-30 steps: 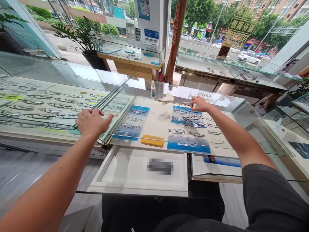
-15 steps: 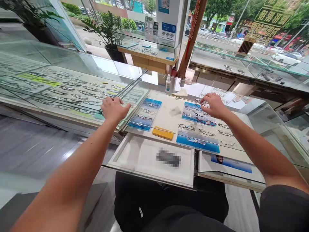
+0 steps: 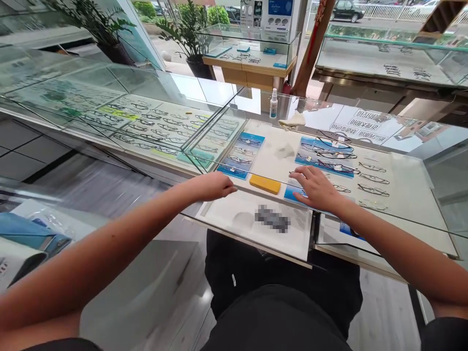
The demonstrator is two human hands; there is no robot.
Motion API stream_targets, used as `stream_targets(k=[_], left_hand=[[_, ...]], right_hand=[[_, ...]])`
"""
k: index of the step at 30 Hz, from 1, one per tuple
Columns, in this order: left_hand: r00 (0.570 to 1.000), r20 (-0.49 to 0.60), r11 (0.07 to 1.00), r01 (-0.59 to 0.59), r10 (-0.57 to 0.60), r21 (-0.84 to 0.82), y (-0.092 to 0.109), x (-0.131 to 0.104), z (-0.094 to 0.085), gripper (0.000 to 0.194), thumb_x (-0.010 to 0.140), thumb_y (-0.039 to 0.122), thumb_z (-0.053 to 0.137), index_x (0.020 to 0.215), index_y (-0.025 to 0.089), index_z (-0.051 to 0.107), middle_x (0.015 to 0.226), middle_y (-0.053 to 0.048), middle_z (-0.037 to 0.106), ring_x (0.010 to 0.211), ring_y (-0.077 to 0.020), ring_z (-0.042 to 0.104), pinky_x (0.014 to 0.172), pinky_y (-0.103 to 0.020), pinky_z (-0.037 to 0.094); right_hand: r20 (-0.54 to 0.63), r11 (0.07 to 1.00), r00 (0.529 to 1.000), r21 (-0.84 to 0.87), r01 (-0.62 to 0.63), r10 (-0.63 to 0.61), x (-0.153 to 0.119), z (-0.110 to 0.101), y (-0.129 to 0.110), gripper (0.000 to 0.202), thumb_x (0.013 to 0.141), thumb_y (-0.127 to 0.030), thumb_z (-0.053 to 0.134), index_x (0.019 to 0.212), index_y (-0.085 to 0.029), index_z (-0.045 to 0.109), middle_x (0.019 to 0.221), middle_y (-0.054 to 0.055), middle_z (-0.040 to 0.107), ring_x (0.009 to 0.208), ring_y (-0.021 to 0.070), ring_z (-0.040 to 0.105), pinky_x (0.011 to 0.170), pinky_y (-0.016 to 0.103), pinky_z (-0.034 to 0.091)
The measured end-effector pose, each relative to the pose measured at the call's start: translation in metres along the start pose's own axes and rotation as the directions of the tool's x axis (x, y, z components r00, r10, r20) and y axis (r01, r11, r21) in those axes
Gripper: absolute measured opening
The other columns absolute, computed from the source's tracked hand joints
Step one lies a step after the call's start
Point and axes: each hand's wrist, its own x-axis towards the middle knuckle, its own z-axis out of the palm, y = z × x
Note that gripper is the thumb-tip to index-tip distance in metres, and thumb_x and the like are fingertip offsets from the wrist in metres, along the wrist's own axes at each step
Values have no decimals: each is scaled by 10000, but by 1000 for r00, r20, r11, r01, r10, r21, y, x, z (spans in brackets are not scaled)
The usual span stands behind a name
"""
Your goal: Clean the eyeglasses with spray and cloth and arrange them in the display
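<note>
both hands lie flat on the clear glass top (image 3: 365,131) of the bench. the left hand (image 3: 214,186) is near its front edge, fingers together, holding nothing. the right hand (image 3: 317,187) has fingers spread, just beside the yellow rectangular case (image 3: 265,184) under the glass.

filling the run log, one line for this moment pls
left hand: flat on glass counter top edge | right hand: flat on glass, above eyeglass frames | yellow case: between hands

A spray bottle (image 3: 273,103) stands beside a crumpled cloth (image 3: 293,120) at the far edge. Potted plants (image 3: 190,34) stand by the window, and a blue case (image 3: 31,234) lies at the near left.
</note>
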Motion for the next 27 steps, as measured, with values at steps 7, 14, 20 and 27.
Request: stream_targets(k=[7, 14, 20, 27], left_hand=[[993, -58, 962, 112, -100, 248, -46, 65, 22, 309, 936, 322, 656, 1184, 231, 815, 1348, -171, 760, 1220, -361, 716, 973, -420, 529], [972, -233, 926, 119, -34, 358, -79, 127, 32, 393, 921, 229, 674, 1287, 189, 813, 1600, -221, 584, 1538, -411, 462, 1183, -533, 432], [988, -130, 925, -26, 81, 378, -103, 156, 33, 205, 870, 176, 710, 970, 222, 882, 1641, -104, 632, 1614, -404, 413, 1216, -528, 405], [993, -84, 947, -51, 82, 316, -114, 174, 39, 172, 800, 178, 704, 850, 240, 855, 1340, -92, 821, 1415, -363, 593, 1143, -478, 442]], right_hand=[[-30, 999, 1000, 37, -4, 5, 3, 5, -1, 467, 1016, -406, 601, 1458, -259, 637, 1450, 196, 635, 1312, 429, 584, 1114, 612, 470], [-68, 1000, 997, 16, 24, -23, 4, 5, -2, 403, 1033, -353, 609, 1411, -220, 641, 1424, 198, 658, 1287, 409, 576, 1052, 565, 458], [-63, 999, 997, -38, 30, -33, 4, 4, -7, 363, 1042, -336, 644, 1372, -185, 639, 1403, 199, 664, 1239, 388, 578, 983, 500, 424], [-60, 999, 998, -21, 26, -27, 5, 4, -8, 371, 1031, -336, 672, 1366, -181, 635, 1405, 198, 653, 1237, 383, 559, 979, 487, 407]])
